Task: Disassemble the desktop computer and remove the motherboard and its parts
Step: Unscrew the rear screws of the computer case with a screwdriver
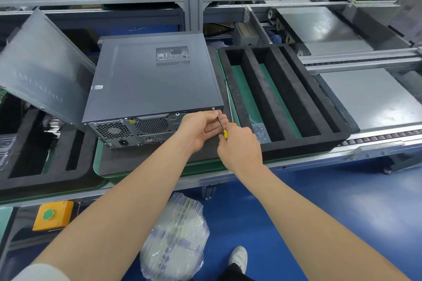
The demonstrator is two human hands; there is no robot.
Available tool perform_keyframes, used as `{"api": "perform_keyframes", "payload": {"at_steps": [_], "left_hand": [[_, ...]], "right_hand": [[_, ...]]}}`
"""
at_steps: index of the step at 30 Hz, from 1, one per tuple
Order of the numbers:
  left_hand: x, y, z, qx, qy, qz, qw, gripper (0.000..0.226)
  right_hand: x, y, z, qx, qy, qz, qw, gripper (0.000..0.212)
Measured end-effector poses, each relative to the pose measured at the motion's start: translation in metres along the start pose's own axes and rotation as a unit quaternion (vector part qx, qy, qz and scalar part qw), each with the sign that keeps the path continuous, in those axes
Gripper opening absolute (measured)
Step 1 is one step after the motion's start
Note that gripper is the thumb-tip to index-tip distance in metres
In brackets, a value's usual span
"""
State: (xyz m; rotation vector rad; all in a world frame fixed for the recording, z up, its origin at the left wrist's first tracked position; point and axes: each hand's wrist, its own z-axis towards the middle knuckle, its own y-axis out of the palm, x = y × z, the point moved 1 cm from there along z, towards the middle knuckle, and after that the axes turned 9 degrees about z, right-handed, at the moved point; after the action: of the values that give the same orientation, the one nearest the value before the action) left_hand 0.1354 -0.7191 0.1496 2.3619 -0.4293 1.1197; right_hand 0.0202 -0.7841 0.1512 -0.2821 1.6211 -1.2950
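A dark grey desktop computer case [150, 84] lies on its side on a black mat, its rear panel with fan grilles and ports facing me. A screw [213, 109] stands at the rear top right corner of its side panel. My right hand [239, 146] grips the yellow handle of a screwdriver [222, 125], whose shaft points up to that screw. My left hand [203, 126] holds the shaft near the tip, fingers curled round it, resting against the case's rear edge.
A black foam tray [301, 143] with long slots stands right of the case, a clear bag of screws [260, 133] in its near corner. A loose grey panel [43, 68] leans at the left over another foam tray. Bubble wrap [175, 242] lies on the blue floor.
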Motion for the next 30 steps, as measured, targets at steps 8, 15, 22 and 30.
{"api": "perform_keyframes", "payload": {"at_steps": [8,15,22,30], "left_hand": [[-0.005,-0.002,0.003,0.007,0.024,0.019,0.999,0.023],[0.001,0.001,0.004,-0.019,0.001,0.039,0.999,0.013],[0.004,0.001,0.000,-0.032,-0.017,0.019,0.999,0.023],[0.002,-0.001,0.001,-0.034,-0.014,0.005,0.999,0.025]], "right_hand": [[0.000,-0.002,0.003,-0.009,0.017,0.065,0.998,0.014],[0.001,-0.009,0.002,-0.266,0.339,0.689,0.582,0.035],[0.000,-0.008,-0.004,-0.280,0.344,0.757,0.480,0.029],[-0.004,-0.007,0.001,-0.162,0.211,0.462,0.846,0.027]]}}
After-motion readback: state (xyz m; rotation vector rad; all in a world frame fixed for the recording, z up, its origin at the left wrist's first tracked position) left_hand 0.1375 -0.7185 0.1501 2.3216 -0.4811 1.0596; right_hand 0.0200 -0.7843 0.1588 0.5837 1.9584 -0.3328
